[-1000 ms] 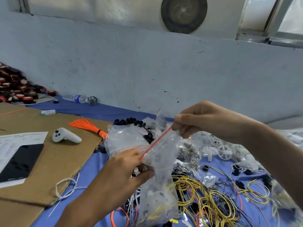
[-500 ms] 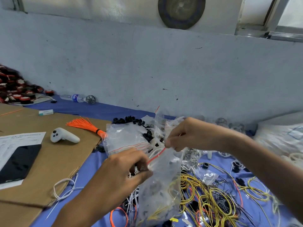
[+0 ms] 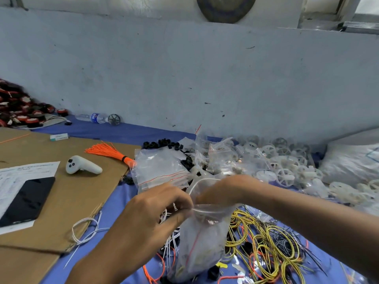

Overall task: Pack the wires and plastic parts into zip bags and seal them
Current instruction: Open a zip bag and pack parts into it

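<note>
Pinching the top edge of a clear zip bag (image 3: 202, 242) with the left hand (image 3: 151, 212), clamping its fingers on the plastic. Gripping the same edge just beside it with the right hand (image 3: 221, 191), fingers curled onto it. Holding the bag upright over the blue tabletop (image 3: 114, 201), beside yellow wires (image 3: 264, 242), in front of white plastic parts (image 3: 285, 173).

clear zip bag (image 3: 202, 240) hangs upright, filled; yellow wires (image 3: 264, 242) heaped beside it, right.

Left hand (image 3: 155, 210): held at centre, fingers curled, top of zip bag (image 3: 202, 244) pinched. Right hand (image 3: 221, 191): held just beside it, same top pinched. Both forearms angled inward.
</note>
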Available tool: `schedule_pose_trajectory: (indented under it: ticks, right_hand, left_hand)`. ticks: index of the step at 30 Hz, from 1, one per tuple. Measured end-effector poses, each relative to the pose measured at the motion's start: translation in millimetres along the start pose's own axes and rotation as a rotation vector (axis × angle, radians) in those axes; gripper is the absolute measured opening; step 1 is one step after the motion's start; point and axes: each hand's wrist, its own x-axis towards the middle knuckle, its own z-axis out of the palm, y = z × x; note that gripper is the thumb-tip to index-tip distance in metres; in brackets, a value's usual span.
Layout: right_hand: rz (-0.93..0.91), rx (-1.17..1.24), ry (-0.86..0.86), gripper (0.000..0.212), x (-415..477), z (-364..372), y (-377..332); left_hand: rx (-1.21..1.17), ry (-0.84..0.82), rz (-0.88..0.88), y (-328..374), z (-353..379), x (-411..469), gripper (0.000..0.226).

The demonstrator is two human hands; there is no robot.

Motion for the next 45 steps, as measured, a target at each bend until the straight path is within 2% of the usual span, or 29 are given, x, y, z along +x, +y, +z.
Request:
schedule_pose_trajectory:
  ticks: [2,4,10,11,13,14,21,25,33,39,41,45]
  right_hand:
    - [-0.077,-0.052,0.004,0.030,-5.9,-1.6,1.8]
    - [-0.100,-0.017,0.083,0.032,-19.2,-10.1,3.0]
    - [-0.076,0.343,0.596,0.010,-73.6,-29.0,8.3]
    - [-0.090,0.314,0.646,0.019,-73.2,-26.6,3.4]
    - [-0.093,0.195,0.651,0.037,-62.4,-17.3,-8.2]
    - [-0.096,0.164,0.650,0.038,-56.4,-13.1,-13.4]
    - [-0.106,0.229,0.657,0.014,-40.1,-3.2,-13.0]
    - [-0.112,0.289,0.667,0.018,-36.8,2.1,-9.5]
    - [-0.166,0.385,0.658,0.015,-33.7,0.9,-9.2]
    - [-0.074,0.331,0.604,0.026,-37.7,4.2,11.2]
    - [-0.021,0.326,0.594,0.022,-43.6,6.2,25.7]
    - [-0.009,0.495,0.601,0.006,-58.9,19.2,52.3]
  left_hand:
    - [-0.033,0.036,-0.011,-3.0,-0.2,-2.6,0.012]
    - [-0.060,0.076,-0.033,-5.7,0.2,-3.6,0.007]
    - [-0.271,0.185,-0.205,-10.3,8.4,-5.2,0.024]
    - [-0.290,0.191,-0.228,-10.7,10.2,-5.1,0.026]
    - [-0.323,0.199,-0.254,-11.3,12.3,-4.4,0.030]
    - [-0.341,0.203,-0.260,-11.4,12.8,-4.3,0.031]
    - [-0.442,0.227,-0.378,-14.4,12.2,-7.3,0.024]
    - [-0.502,0.238,-0.428,-16.8,13.1,-9.4,0.018]
    - [-0.496,0.257,-0.402,-13.0,22.6,-8.2,0.011]
    - [-0.311,0.276,-0.335,-14.2,25.4,-14.3,0.014]
    - [-0.281,0.290,-0.341,-16.1,22.0,-15.2,0.015]
    - [-0.307,0.325,-0.354,-22.7,15.2,-18.6,0.011]
